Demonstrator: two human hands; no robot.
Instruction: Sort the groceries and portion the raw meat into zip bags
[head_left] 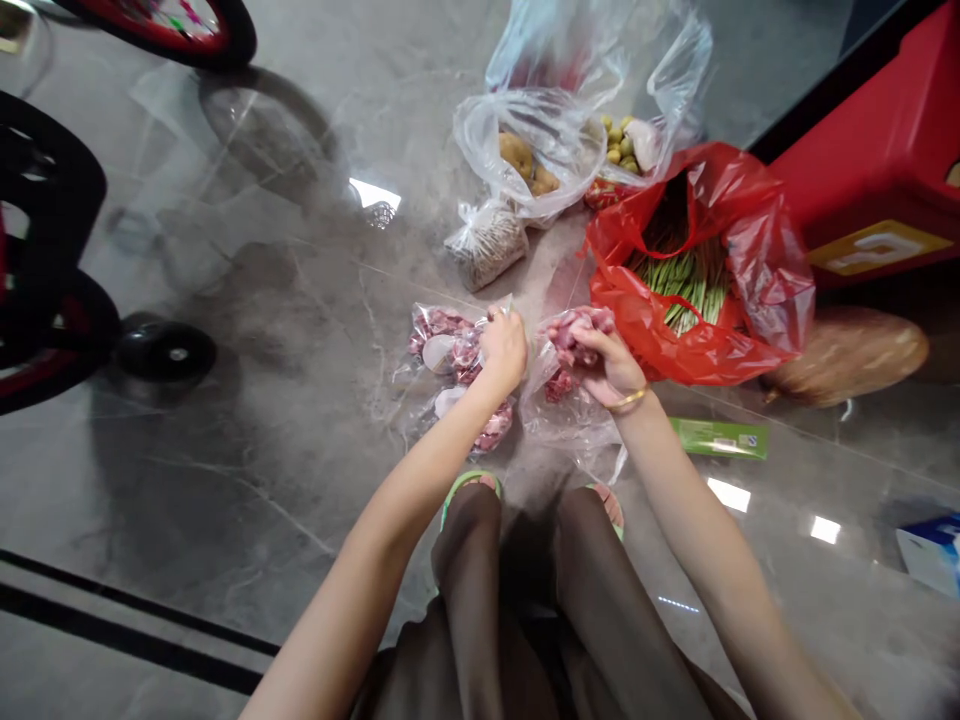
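Note:
My left hand (505, 345) is closed on the edge of a clear plastic bag (442, 325) that has pieces of raw meat in it. Just below lies a second clear bag of meat (491, 432) on the floor. Chunks of raw meat (576, 330) fill my right hand (616, 368), its fingers curled round them. Under that hand spreads an opened clear bag (555, 425) with more red meat (559, 385) inside.
To the right stands a red plastic bag (772, 260) of long green vegetables (694, 285). Beyond are clear bags with potatoes (516, 152) and small green fruit (619, 140). A green packet (720, 438), a red bin (862, 150) and bicycle wheels (232, 35) surround the grey tiled floor (285, 400).

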